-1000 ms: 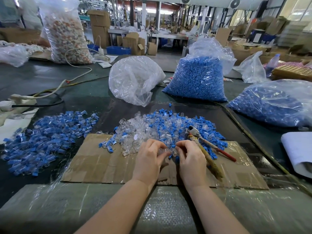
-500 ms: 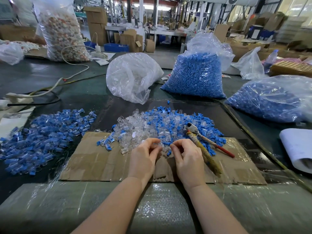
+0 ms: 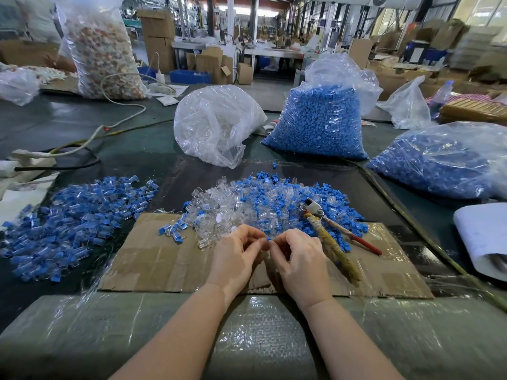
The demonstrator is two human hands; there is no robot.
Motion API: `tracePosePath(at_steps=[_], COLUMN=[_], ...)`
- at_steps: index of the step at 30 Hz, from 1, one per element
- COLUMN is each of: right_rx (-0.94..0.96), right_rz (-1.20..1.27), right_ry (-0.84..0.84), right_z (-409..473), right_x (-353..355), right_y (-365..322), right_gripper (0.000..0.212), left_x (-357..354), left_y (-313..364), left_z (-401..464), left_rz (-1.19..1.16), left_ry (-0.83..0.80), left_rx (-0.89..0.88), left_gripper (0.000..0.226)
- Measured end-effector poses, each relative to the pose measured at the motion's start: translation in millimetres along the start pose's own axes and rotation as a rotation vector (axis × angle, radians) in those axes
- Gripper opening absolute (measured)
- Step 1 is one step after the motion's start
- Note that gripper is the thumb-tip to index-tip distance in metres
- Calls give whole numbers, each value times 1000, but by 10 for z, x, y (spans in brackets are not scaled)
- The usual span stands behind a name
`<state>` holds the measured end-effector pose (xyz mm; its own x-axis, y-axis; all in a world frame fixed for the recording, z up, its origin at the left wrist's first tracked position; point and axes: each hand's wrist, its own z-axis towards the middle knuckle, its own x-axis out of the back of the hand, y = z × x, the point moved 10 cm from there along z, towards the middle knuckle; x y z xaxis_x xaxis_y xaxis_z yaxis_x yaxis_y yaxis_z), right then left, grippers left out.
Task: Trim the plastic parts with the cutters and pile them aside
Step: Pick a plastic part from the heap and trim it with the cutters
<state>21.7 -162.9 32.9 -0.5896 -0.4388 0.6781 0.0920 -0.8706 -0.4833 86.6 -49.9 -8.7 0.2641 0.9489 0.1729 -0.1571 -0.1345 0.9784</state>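
Risk: the small blue part (image 3: 268, 239) is pinched between the fingertips of both hands, over the cardboard sheet (image 3: 170, 259). A grip that fine could slip, and the part would likely drop into the mixed heap (image 3: 263, 204) of clear and blue pieces just ahead and get lost among untrimmed ones. Whether a clear piece is held with it, cannot tell; the fingers hide it.

Risk: the cutters (image 3: 329, 231) lie untouched on the right edge of the heap, handles toward the person. Reaching for them means freeing the right hand (image 3: 299, 264), leaving the part to the left hand (image 3: 236, 259) alone.

Both hands curl round the part, thumbs and forefingers meeting at it. Cutters lie just right of the right hand, not touching.

Sorted pile (image 3: 74, 223) sits well apart on the counter (image 3: 142, 154), left.
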Motion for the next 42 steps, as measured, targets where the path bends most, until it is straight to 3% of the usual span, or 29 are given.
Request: tracePosePath(at_steps=[9, 17, 27, 33, 37, 40, 42], right_rx=[65, 132, 152, 171, 168, 158, 106], right_rz=[26, 126, 118, 103, 78, 29, -19], right_ry=[23, 10, 47, 56, 38, 23, 19], right_z=[0, 19, 20, 23, 18, 14, 15], right_x=[17, 84, 104, 113, 99, 65, 65], right_y=[-44, -169, -179, -192, -199, -163, -95], right_gripper=[10, 38, 33, 47, 40, 19, 26], left_x=[17, 7, 7, 18, 12, 19, 17], left_y=[24, 50, 66, 86, 78, 68, 49], left_z=[0, -18, -16, -15, -10, -2, 8], left_rz=[69, 20, 55, 102, 88, 113, 94], left_ry=[4, -8, 0, 4, -2, 7, 7], left_rx=[-13, -14, -23, -32, -18, -15, 2], left_gripper=[15, 14, 12, 9, 10, 8, 9])
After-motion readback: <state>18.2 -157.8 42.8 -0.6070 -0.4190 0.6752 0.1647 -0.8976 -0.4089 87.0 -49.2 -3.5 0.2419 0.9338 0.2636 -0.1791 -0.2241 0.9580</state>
